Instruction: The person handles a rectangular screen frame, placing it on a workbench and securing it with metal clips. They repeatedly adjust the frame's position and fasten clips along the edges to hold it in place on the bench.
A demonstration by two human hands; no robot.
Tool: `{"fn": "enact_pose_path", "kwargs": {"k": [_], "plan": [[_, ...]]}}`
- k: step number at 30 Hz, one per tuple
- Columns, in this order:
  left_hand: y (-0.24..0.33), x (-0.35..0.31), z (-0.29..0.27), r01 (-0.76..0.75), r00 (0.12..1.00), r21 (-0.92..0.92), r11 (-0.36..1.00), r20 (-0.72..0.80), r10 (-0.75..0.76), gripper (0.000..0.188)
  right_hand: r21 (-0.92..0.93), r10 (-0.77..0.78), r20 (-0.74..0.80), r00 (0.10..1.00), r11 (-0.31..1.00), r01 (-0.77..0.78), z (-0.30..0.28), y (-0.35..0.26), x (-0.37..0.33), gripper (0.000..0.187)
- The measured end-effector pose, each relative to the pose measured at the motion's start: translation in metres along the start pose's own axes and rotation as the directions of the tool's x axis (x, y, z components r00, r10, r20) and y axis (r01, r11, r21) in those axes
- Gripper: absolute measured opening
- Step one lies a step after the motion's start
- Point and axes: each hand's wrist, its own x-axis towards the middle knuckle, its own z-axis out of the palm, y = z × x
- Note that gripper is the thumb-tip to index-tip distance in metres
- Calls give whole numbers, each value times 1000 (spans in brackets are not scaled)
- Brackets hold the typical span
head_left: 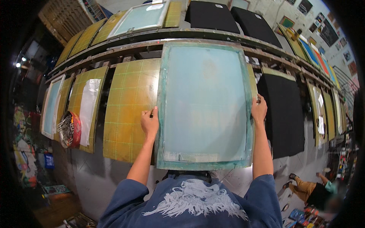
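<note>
A large screen-printing frame [205, 102] with pale blue mesh and a green taped border lies in front of me, its near end close to my body. On its left edge, about halfway along, my left hand [149, 122] is closed, the thumb up by the rim. My right hand [259, 109] grips the opposite edge slightly farther up, fingers curled round the side. Beneath the frame a yellow board shows only as a strip along the right. To the left is a yellow gridded board [129, 110]; to the right, a board covered in black fabric [283, 114].
A red round tin [76, 129] full of small metal pieces stands on a board at left, beside a white sheet [90, 102]. Wooden rails [133, 51] run across behind the frame. More black-covered boards [211, 16] lie beyond. A person [317, 190] is at lower right.
</note>
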Motion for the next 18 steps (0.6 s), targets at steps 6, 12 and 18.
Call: {"fn": "enact_pose_path", "kwargs": {"k": [6,12,18], "plan": [[28,-57,-50,-81,995,-289,954,-83,59,31,333,204,-32,979,925,-182,-99,-7,-108,33],[76,-202,-38,95,808,-406,909,565,167,25,306,297,-170,939,922,-237,-176,24,-246,30],[112,-325,18,582,72,-66,811,997,29,34,663,570,-114,814,653,-365,-172,55,-339,20]]}}
